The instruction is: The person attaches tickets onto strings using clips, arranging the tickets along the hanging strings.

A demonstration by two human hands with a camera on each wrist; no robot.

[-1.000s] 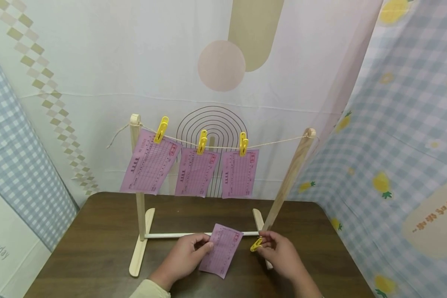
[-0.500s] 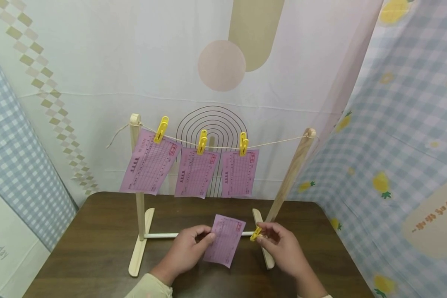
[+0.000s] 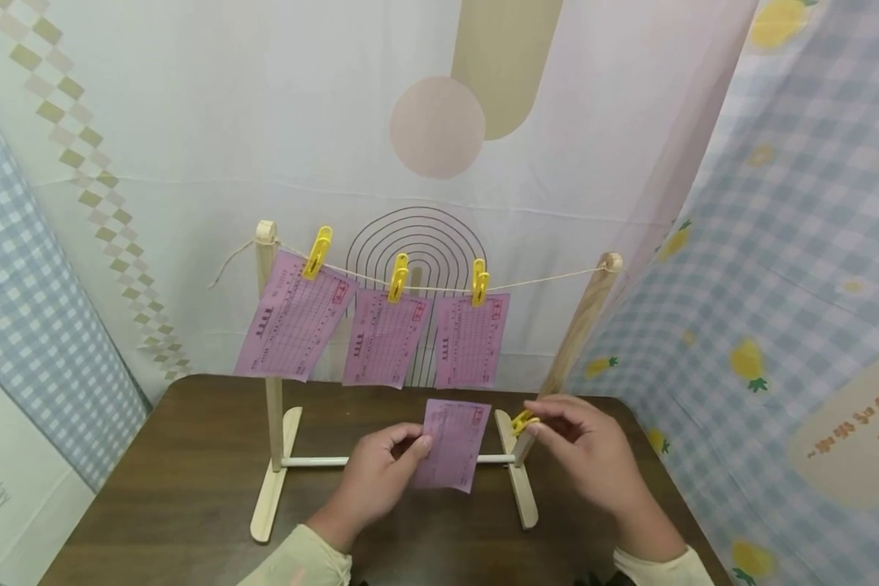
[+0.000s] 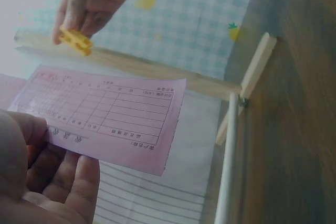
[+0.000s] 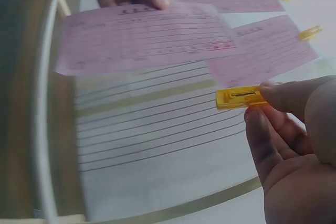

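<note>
Between thumb and fingers my left hand point(image 3: 382, 472) pinches a pink printed receipt slip point(image 3: 454, 446) by its left edge. The slip is held up in front of the stand's white crossbar. My right hand point(image 3: 589, 452) pinches a yellow clothespin point(image 5: 239, 98) to the right of that slip, apart from it. Above, a thin string point(image 3: 542, 281) carries several pink items: a left slip point(image 3: 295, 317), a middle slip point(image 3: 387, 340) and a right slip point(image 3: 472, 342), each hung by its own yellow clothespin point(image 3: 317, 252). The right part of the string bears no slip.
The string is tied between a left wooden post point(image 3: 273, 423) and a right wooden post point(image 3: 582, 325), joined low down by a white rod point(image 3: 315, 462). The stand is on a dark wooden table point(image 3: 183, 472). A patterned cloth point(image 3: 190, 122) hangs behind, and a checked curtain point(image 3: 703, 285) at right.
My left hand has raised the pink slip toward the string. My right hand has moved up and slightly right with the yellow clothespin. The hanging slips stay where they were.
</note>
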